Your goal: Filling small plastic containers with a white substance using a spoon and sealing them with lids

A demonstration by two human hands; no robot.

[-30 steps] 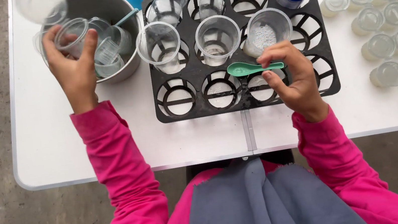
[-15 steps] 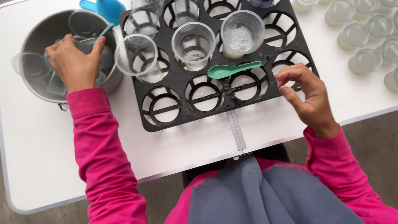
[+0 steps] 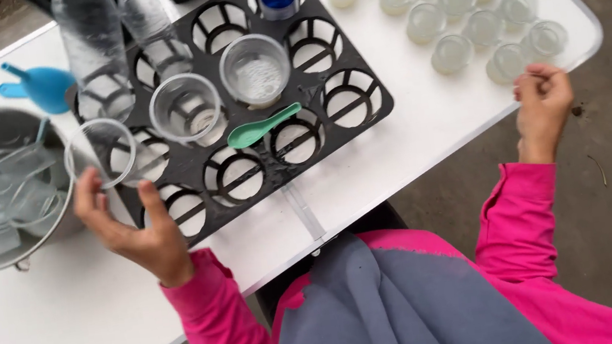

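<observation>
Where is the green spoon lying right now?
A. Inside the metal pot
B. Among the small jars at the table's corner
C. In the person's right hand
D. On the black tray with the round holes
D: the green spoon lies flat on the black tray, just below the clear cup with white powder, and neither hand touches it; the right hand is off by the table edge.

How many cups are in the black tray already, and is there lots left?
Two clear cups stand in the black tray. The left hand holds a third cup at the tray's edge. Several tray holes are empty, and the right hand holds nothing.
</observation>
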